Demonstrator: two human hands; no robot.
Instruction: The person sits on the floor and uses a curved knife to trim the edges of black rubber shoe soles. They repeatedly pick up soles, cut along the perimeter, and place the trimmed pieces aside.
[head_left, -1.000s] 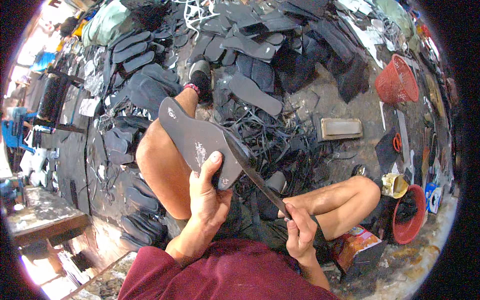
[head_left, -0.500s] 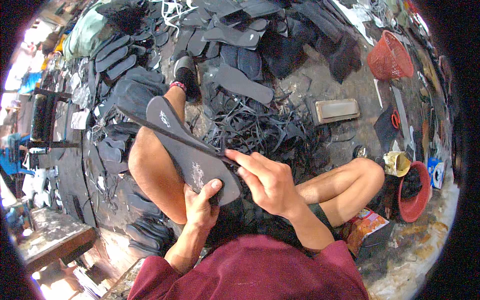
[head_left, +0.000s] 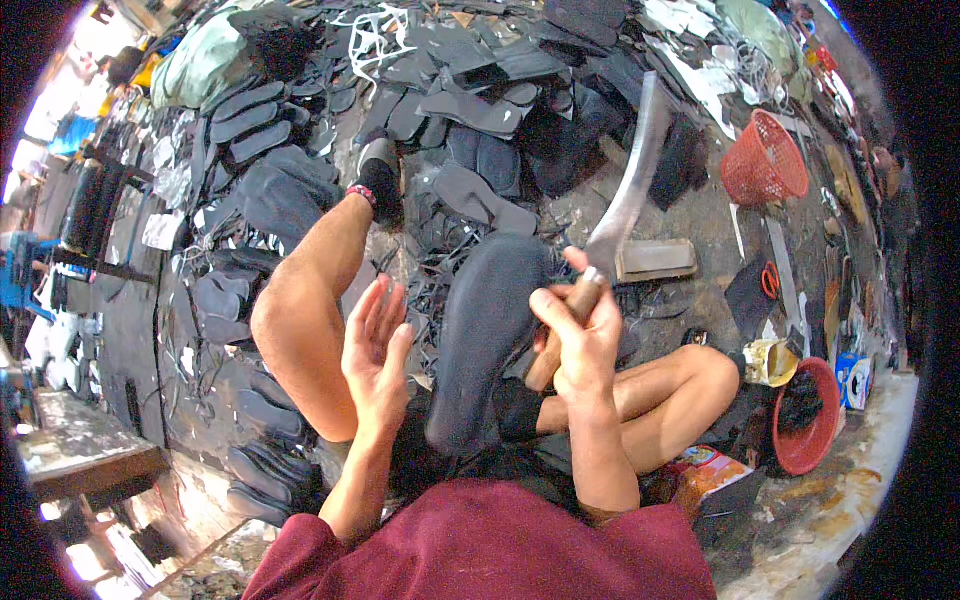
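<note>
Gripping a knife (head_left: 628, 190), r. hand (head_left: 583, 335); l. hand (head_left: 375, 345) open, empty; red basket (head_left: 765, 160) empty, red bowl (head_left: 806, 415) w/ dark scraps.

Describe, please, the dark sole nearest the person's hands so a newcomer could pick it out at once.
Start at the bent bare knee. Right of it, between the open left hand and the right hand gripping a knife, stands the dark sole. Unlike the soles strewn on the floor, it is raised upright.

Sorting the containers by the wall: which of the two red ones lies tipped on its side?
The red mesh basket at upper right lies tipped, mouth sideways; the red tub stands upright.
</note>
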